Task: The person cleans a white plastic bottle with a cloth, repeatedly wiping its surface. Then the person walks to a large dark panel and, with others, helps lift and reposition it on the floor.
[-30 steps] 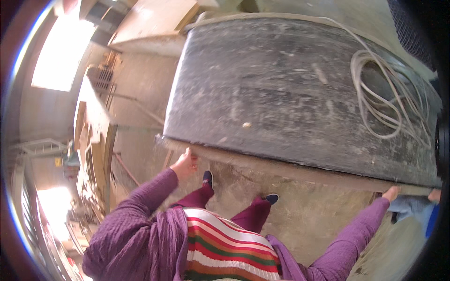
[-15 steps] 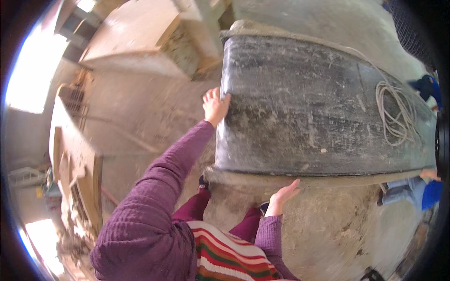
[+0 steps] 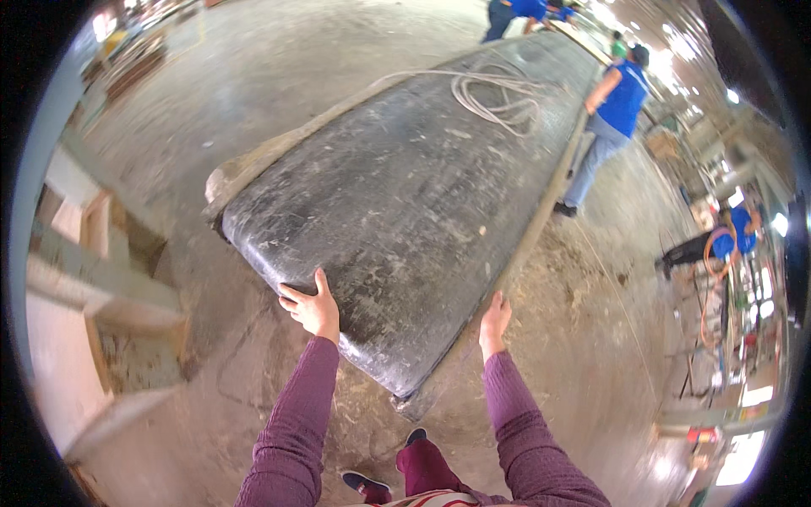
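A long, dark, scuffed panel (image 3: 397,211) with a rounded near end and a pale rim stretches away from me toward the upper right. My left hand (image 3: 312,306) presses on its near end, fingers spread over the edge. At the panel's right side, my right hand (image 3: 496,319) is against or just beside the rim, fingers stretched out and pointing up; whether it touches is unclear. A pale coil of rope or hose (image 3: 498,93) lies on top of the panel.
A person in a blue vest (image 3: 623,97) stands at the panel's right side, and others in blue (image 3: 515,10) are at its far end. Farther right, another person (image 3: 733,237) is beside an orange hose. Pale box-like structures (image 3: 135,304) stand at the left on the concrete floor (image 3: 574,338).
My view has turned to the right, and the panel now points away from me. My left hand stays on its end; my right hand stays near its rim.
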Demonstrator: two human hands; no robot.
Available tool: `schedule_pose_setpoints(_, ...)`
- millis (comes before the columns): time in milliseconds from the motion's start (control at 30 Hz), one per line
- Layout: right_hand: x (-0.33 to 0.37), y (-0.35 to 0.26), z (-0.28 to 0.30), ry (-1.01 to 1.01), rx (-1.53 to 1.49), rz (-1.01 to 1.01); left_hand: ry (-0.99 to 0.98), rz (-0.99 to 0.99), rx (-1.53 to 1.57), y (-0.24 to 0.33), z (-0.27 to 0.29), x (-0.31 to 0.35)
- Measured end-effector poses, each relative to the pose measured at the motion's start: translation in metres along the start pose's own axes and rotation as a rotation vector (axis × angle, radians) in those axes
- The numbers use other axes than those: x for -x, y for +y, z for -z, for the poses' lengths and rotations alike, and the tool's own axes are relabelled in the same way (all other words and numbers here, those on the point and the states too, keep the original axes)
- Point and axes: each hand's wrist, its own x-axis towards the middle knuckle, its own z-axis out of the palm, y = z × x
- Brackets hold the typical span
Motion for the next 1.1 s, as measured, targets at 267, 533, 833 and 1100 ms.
schedule_pose_setpoints(267,-0.012,0.006,0.005,0.033,0.156,0.075,-0.072,-0.015,-0.035,0.007,0.001,0.004)
schedule_pose_setpoints(533,0.069,0.027,0.013,0.175,-0.054,-0.001,-0.054,0.019,-0.082,-0.007,0.011,0.017)
schedule_pose_setpoints(833,0.177,0.079,0.022,0.160,0.089,0.187,-0.032,0.026,-0.062,-0.011,0.018,0.027)
schedule_pose_setpoints(1100,0.174,0.086,0.029,0.187,0.150,0.265,-0.070,0.015,-0.040,-0.031,0.014,0.033)
